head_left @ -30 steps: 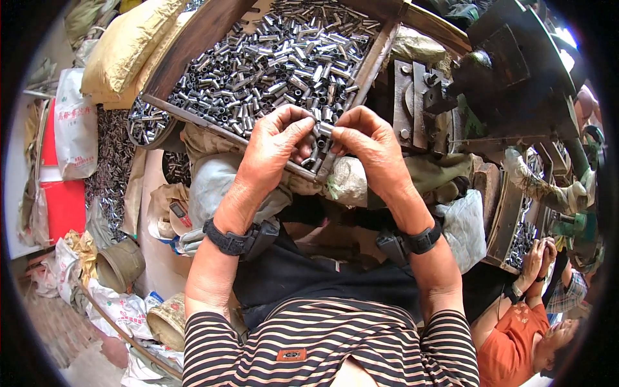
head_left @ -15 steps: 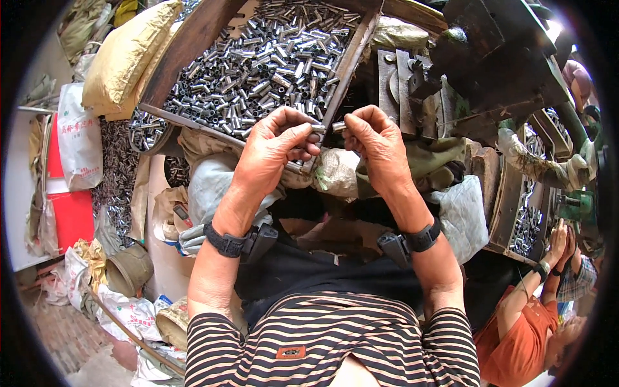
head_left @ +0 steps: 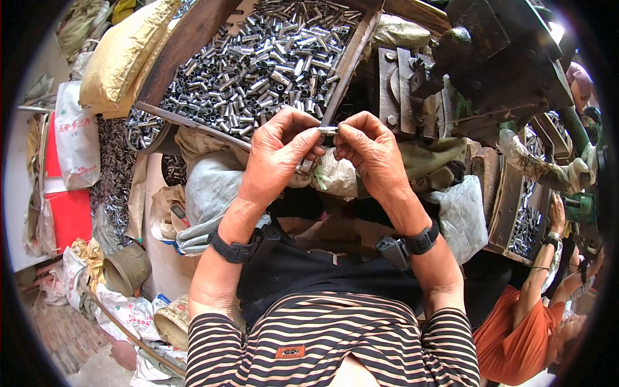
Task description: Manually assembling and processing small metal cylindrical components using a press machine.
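Note:
My left hand [head_left: 278, 153] and my right hand [head_left: 369, 149] meet in front of my chest and pinch a small metal tube [head_left: 327, 130] between their fingertips. Each wrist wears a black band. Just beyond the hands stands a wooden tray [head_left: 193, 39] heaped with several short shiny metal tubes [head_left: 264, 61]. My fingers hide part of the held tube.
A dark metal machine [head_left: 496, 58] stands at the right. Sacks and bags [head_left: 122, 55] pile up at the left, with more loose tubes [head_left: 116, 174] spilled beside them. A person in an orange top [head_left: 516, 335] works at the lower right by another tray of tubes [head_left: 525, 226].
Both hands have come slightly nearer and now hold a single tube between them, away from the tray's edge. The view has shifted a little.

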